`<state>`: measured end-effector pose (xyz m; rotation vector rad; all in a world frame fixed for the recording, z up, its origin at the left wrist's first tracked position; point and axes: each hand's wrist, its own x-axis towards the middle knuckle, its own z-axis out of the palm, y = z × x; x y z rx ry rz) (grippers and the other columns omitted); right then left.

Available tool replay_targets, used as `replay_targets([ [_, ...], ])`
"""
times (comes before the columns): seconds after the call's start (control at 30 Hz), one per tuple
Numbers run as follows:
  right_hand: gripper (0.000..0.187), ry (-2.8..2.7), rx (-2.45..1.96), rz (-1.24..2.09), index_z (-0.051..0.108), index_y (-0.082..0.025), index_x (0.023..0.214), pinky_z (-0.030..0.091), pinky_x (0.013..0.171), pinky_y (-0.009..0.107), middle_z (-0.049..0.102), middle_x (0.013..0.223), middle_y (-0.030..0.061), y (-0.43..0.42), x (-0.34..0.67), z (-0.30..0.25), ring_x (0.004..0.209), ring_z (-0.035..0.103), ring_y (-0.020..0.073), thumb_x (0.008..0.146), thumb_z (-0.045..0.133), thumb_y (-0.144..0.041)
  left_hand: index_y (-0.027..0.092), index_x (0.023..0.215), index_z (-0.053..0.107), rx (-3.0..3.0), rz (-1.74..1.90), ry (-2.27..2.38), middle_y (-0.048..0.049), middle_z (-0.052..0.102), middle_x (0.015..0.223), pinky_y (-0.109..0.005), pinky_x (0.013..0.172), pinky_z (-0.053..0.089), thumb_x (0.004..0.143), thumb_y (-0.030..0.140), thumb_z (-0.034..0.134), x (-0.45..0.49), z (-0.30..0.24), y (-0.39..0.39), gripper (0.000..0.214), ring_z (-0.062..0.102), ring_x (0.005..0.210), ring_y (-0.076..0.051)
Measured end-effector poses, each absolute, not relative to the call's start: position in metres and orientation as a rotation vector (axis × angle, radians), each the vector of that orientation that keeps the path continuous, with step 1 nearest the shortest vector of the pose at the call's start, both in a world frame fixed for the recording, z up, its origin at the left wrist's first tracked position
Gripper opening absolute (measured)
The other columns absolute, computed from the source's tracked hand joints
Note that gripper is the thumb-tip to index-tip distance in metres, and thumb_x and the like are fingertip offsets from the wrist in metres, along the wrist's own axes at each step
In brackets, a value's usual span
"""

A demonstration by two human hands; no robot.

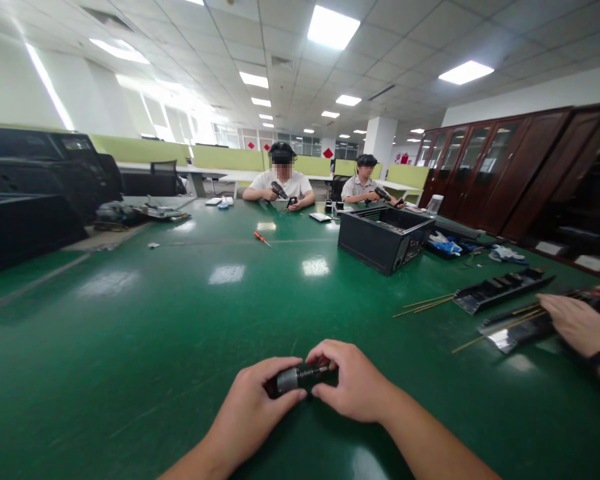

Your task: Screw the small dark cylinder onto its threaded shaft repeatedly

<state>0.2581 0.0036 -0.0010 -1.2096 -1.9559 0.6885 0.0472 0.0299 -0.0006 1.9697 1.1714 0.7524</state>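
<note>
Low over the near part of the green table, my left hand (253, 403) is closed around a black-and-silver cylindrical tool (287, 380). A thin dark shaft with ridges sticks out of its right end. My right hand (353, 380) curls around the tip of that shaft, thumb and forefinger apart in front and the other fingers bent behind it. The tool lies nearly level between both hands. Its left end is hidden in my left palm, and the shaft's very tip is partly covered by my right fingers.
On the green table (170, 320) are an orange screwdriver (261, 237), a black computer case (380, 240) and black metal panels (500, 290) with thin brass-coloured rods (430, 304). A co-worker's hand (575, 323) works at right. Two people sit opposite with power drills (280, 191). Dark equipment (35, 180) stands left.
</note>
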Motion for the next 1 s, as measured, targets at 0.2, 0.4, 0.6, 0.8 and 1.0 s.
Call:
replay_targets([
  [0.2, 0.035, -1.959, -1.242, 0.699, 0.067, -0.022, 0.1, 0.046, 0.074, 0.025, 0.068, 0.092, -0.0007, 0.004, 0.257, -0.0032, 0.082, 0.062, 0.0157, 0.068, 0.072, -0.01, 0.024, 0.099, 0.067, 1.89, 0.728, 1.167, 0.0035, 0.072, 0.09, -0.026, 0.078, 0.046, 0.07, 0.022, 0.073, 0.0477, -0.0003, 0.0287, 0.029, 0.066, 0.085, -0.019],
  [0.4, 0.026, -1.989, -1.229, 0.702, 0.068, -0.022, 0.094, 0.044, 0.071, 0.023, 0.068, 0.086, -0.0023, 0.0019, 0.2542, -0.0006, 0.079, 0.062, 0.0144, 0.07, 0.073, -0.012, 0.023, 0.091, 0.064, 1.912, 0.694, 1.125, 0.0046, 0.068, 0.084, -0.026, 0.074, 0.043, 0.072, 0.021, 0.071, 0.0466, -0.0008, 0.0258, 0.02, 0.063, 0.082, -0.017],
  [0.6, 0.017, -2.022, -1.243, 0.68, 0.07, -0.022, 0.092, 0.042, 0.071, 0.024, 0.07, 0.085, -0.0024, 0.0006, 0.2547, 0.0005, 0.078, 0.063, 0.0141, 0.076, 0.072, -0.016, 0.022, 0.09, 0.065, 1.911, 0.693, 1.125, 0.0044, 0.068, 0.084, -0.026, 0.074, 0.042, 0.073, 0.023, 0.071, 0.0481, -0.0015, 0.0262, 0.018, 0.062, 0.082, -0.017],
  [0.8, 0.011, -2.077, -1.244, 0.626, 0.072, -0.022, 0.091, 0.043, 0.075, 0.026, 0.071, 0.086, -0.0003, -0.0001, 0.2546, 0.0021, 0.08, 0.064, 0.0159, 0.08, 0.071, -0.019, 0.022, 0.09, 0.065, 1.938, 0.689, 1.135, 0.0025, 0.069, 0.085, -0.027, 0.074, 0.042, 0.072, 0.025, 0.07, 0.0486, 0.0016, 0.0256, 0.019, 0.062, 0.082, -0.018],
  [1.0, 0.009, -2.111, -1.249, 0.596, 0.072, -0.022, 0.091, 0.044, 0.074, 0.027, 0.071, 0.085, 0.0012, -0.001, 0.2546, 0.0034, 0.079, 0.064, 0.0172, 0.082, 0.07, -0.021, 0.022, 0.089, 0.065, 1.913, 0.687, 1.127, 0.002, 0.068, 0.085, -0.027, 0.074, 0.043, 0.071, 0.024, 0.071, 0.0492, 0.004, 0.0238, 0.02, 0.062, 0.082, -0.019],
])
